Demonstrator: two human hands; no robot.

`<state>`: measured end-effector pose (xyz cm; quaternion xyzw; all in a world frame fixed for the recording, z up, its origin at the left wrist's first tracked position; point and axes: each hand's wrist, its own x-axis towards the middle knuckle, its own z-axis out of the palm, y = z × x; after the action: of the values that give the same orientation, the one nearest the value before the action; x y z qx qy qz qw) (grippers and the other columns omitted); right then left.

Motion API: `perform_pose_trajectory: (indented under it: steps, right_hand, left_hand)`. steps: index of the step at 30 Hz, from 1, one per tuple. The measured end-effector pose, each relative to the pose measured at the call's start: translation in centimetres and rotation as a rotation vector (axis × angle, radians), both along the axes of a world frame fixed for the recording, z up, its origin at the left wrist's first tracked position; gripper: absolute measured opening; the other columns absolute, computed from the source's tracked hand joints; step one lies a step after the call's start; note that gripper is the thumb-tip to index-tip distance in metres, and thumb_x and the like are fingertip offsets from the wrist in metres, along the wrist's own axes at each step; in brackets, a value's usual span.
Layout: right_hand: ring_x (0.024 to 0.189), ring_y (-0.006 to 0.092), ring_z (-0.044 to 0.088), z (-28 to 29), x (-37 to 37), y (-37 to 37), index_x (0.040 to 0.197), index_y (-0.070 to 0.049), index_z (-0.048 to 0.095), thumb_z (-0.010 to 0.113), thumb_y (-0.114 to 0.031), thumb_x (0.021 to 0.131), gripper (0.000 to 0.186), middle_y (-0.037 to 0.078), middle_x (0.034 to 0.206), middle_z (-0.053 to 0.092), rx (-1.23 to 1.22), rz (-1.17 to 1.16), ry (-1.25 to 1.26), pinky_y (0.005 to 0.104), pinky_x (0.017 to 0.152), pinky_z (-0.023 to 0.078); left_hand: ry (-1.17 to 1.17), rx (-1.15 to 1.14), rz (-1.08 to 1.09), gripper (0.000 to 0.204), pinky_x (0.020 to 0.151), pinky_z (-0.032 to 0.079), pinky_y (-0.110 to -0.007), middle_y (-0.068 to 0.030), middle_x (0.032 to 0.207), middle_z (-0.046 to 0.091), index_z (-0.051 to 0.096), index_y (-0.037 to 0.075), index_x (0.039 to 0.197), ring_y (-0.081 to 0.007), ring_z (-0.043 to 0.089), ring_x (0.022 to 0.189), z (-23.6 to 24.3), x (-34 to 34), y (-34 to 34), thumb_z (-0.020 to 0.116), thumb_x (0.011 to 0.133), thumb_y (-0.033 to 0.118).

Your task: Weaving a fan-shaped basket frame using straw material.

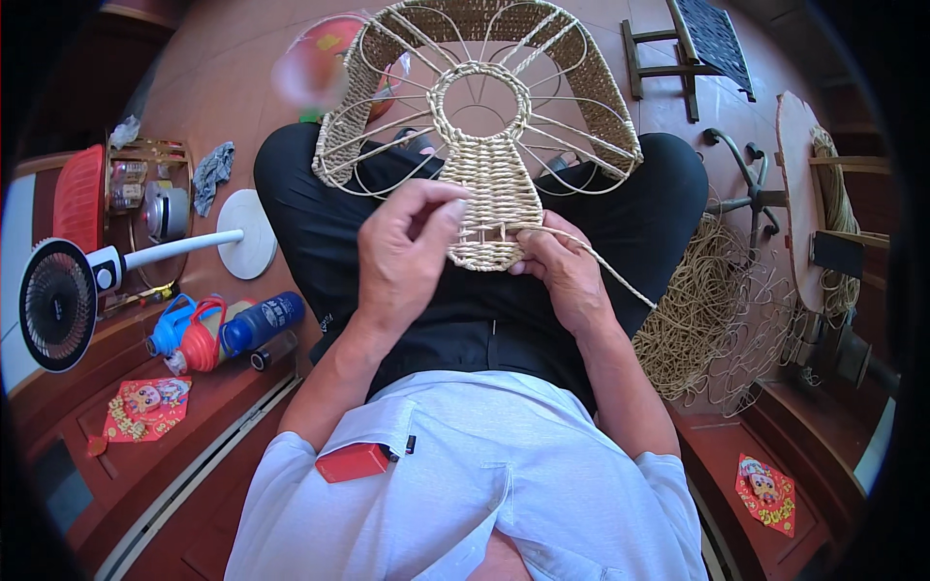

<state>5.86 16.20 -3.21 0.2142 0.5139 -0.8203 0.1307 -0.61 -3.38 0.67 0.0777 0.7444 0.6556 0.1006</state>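
A half-round basket (492, 184) of straw-coloured twisted cord on a wire frame rests across my lap, with a ring at its middle and a narrow woven panel towards me. My right hand (564, 271) grips the panel's lower right edge, thumb on top and fingers partly underneath. A loose cord (620, 276) runs from the weave there, over this hand and out to the right. My left hand (402, 247) is at the panel's left edge, its fingers curled and thumb bent in towards the index finger; what lies between them, if anything, is hidden. Gaps show in the weave near the panel's lower end.
A large heap of loose cord (702, 320) lies on the floor at right, by a wheeled chair base (751, 184). Left of me stand a fan (60, 305) and several bottles, including a blue bottle (262, 324). A folding stool (702, 53) stands far right.
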Motion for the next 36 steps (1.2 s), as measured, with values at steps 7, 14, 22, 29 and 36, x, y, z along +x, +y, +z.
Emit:
perform_pose_trajectory:
  steps: [7,14,22,29,36]
  right_hand:
    - [0.095,0.0104,0.069,0.1,-0.3,0.5,0.120,0.000,0.070,0.061,-0.013,0.102,0.024,0.005,0.113,0.075,-0.214,0.018,-0.117,0.0282,0.087,0.057]
    - [0.096,0.0126,0.070,-0.7,0.0,1.0,0.115,0.000,0.073,0.064,-0.014,0.103,0.020,0.006,0.110,0.075,-0.265,0.016,-0.145,0.0309,0.089,0.058]
    - [0.098,0.0138,0.071,-1.2,-0.2,1.8,0.112,-0.001,0.075,0.066,-0.012,0.102,0.017,0.006,0.109,0.076,-0.346,0.069,-0.157,0.0332,0.092,0.058]
    - [0.101,0.0150,0.072,-1.7,-0.4,1.8,0.114,0.000,0.075,0.066,-0.010,0.100,0.019,0.007,0.110,0.076,-0.411,0.070,-0.111,0.0345,0.096,0.057]
    - [0.105,0.0146,0.071,-0.9,-0.4,0.6,0.132,0.002,0.063,0.066,-0.008,0.099,0.034,0.009,0.121,0.073,-0.360,0.011,0.010,0.0325,0.096,0.058]
  left_hand:
    - [-0.073,-0.072,0.127,0.012,0.075,0.051,-0.020,0.0018,0.095,0.070,0.073,0.000,0.112,-0.0020,0.061,0.084,0.2,0.0,-2.8,0.069,0.105,0.009]
    - [0.251,-0.400,-0.092,0.009,0.069,0.048,-0.025,-0.0008,0.091,0.064,0.074,0.002,0.103,-0.0073,0.059,0.076,0.1,2.1,-1.3,0.075,0.093,0.001]
    - [0.519,-0.599,-0.127,0.009,0.079,0.053,-0.041,-0.0090,0.091,0.065,0.072,0.005,0.096,-0.0288,0.067,0.087,-0.2,1.7,1.1,0.077,0.088,0.005]
    - [0.470,-0.656,-0.165,0.009,0.078,0.053,-0.042,-0.0086,0.090,0.064,0.070,0.005,0.094,-0.0297,0.066,0.086,0.0,1.6,1.8,0.076,0.089,0.008]
    - [0.507,-0.610,-0.141,0.012,0.073,0.054,-0.038,-0.0101,0.093,0.061,0.061,0.001,0.097,-0.0249,0.066,0.080,0.1,1.6,0.2,0.070,0.090,-0.002]
